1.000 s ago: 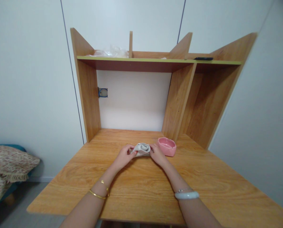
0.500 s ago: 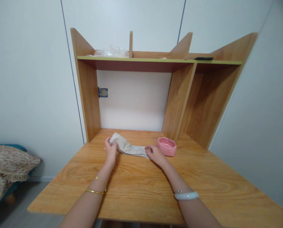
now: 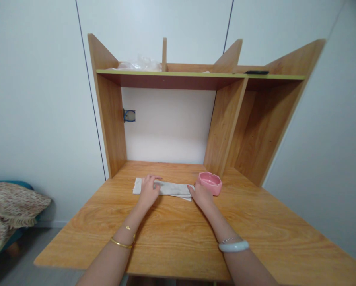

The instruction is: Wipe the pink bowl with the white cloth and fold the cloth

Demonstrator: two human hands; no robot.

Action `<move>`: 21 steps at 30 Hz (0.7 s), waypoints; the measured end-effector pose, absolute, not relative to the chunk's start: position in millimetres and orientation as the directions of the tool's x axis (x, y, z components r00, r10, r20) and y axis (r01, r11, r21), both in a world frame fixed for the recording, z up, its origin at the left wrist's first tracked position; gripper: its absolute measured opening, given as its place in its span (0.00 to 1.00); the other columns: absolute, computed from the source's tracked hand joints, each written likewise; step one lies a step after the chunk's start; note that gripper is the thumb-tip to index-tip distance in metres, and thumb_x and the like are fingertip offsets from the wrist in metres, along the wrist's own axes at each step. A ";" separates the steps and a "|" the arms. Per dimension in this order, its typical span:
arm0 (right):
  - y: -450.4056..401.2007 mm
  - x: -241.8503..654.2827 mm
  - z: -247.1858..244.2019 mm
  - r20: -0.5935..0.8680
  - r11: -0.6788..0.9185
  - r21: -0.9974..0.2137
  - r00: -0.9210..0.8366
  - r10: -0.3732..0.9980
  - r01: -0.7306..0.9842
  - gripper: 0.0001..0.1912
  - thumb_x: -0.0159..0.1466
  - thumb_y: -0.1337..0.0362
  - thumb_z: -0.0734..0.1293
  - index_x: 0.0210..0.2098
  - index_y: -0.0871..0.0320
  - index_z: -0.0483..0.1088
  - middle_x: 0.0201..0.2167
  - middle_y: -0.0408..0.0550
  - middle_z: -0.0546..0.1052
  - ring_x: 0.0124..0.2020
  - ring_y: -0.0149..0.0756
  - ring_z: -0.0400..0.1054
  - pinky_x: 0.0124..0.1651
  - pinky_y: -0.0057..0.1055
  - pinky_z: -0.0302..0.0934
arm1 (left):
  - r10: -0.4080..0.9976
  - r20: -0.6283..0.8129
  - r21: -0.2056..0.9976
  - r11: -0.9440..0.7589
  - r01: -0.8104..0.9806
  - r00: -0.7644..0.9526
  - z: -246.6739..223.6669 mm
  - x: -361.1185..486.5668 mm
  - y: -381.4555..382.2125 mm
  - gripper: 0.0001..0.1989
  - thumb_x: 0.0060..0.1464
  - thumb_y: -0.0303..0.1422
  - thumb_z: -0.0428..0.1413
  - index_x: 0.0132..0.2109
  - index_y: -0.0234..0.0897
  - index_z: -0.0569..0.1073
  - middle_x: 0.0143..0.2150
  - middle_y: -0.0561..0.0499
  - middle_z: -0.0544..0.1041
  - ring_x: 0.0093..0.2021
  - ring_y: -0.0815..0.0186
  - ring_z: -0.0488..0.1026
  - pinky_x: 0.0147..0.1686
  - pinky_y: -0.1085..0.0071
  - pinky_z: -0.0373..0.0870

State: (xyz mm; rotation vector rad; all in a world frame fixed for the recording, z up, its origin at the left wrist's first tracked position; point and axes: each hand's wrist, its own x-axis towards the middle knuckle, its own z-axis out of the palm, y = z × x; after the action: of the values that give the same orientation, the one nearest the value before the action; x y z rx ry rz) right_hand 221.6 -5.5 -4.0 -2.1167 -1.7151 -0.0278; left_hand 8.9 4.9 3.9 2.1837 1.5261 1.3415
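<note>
A light grey cloth, folded into a long narrow strip, lies flat on the wooden desk. My left hand rests over its left part, fingers spread and thumb apart. At the strip's right end is my right hand, its thumb touching the cloth and its fingers slightly apart; some fingertips are hard to see. Just behind my right hand stands a pink ashtray-like dish with a notched rim, partly covered by the hand.
A wooden shelf unit rises at the back of the desk. On its upper shelf lie a clear plastic bag and a flat black object. An open wall socket box shows at left. A patterned blanket is at far left.
The cloth's left end, raised before, now lies flat. My left hand has moved right onto the cloth and spread its fingers. My right hand has shifted slightly right to the cloth's end.
</note>
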 end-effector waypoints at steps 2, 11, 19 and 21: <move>-5.7 222.0 -3.9 0.262 -0.174 -0.292 0.254 0.931 0.940 0.18 0.62 0.55 0.55 0.38 0.64 0.65 0.32 0.62 0.75 0.36 0.46 0.70 0.33 0.33 0.56 | 0.815 0.555 0.527 -0.501 0.686 0.169 1.4 12.3 3.7 0.14 0.44 0.22 0.47 0.38 0.38 0.71 0.41 0.50 0.68 0.45 0.61 0.62 0.48 0.66 0.56; -0.4 227.4 -8.0 0.331 -0.088 -0.480 0.273 0.903 0.873 0.14 0.59 0.59 0.58 0.41 0.60 0.63 0.32 0.54 0.74 0.36 0.41 0.68 0.34 0.31 0.55 | 0.882 0.370 0.430 -0.443 0.787 0.294 -1.3 10.4 -0.4 0.20 0.39 0.22 0.50 0.42 0.42 0.70 0.46 0.50 0.66 0.48 0.58 0.60 0.46 0.63 0.54; 9.3 229.3 -11.7 0.391 0.037 -0.660 0.301 0.870 0.750 0.16 0.53 0.68 0.57 0.41 0.58 0.64 0.21 0.42 0.69 0.25 0.34 0.65 0.29 0.27 0.55 | 0.911 0.327 0.364 -0.366 0.857 0.251 -0.9 5.2 -3.3 0.22 0.37 0.20 0.50 0.42 0.44 0.69 0.49 0.49 0.65 0.49 0.55 0.58 0.46 0.61 0.52; 9.9 229.1 -10.8 0.406 0.065 -0.689 0.310 0.860 0.722 0.15 0.52 0.68 0.56 0.40 0.58 0.64 0.20 0.41 0.67 0.24 0.33 0.64 0.28 0.26 0.55 | 0.913 0.342 0.357 -0.347 0.867 0.224 0.4 3.4 -1.0 0.20 0.39 0.21 0.49 0.42 0.43 0.69 0.48 0.49 0.65 0.49 0.56 0.58 0.46 0.61 0.52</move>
State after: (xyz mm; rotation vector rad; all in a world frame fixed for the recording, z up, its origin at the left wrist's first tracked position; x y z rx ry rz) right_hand 229.1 9.9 -10.8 -1.6874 -1.4464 0.1942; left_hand 3.4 -1.0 0.4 2.3854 1.7402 0.7686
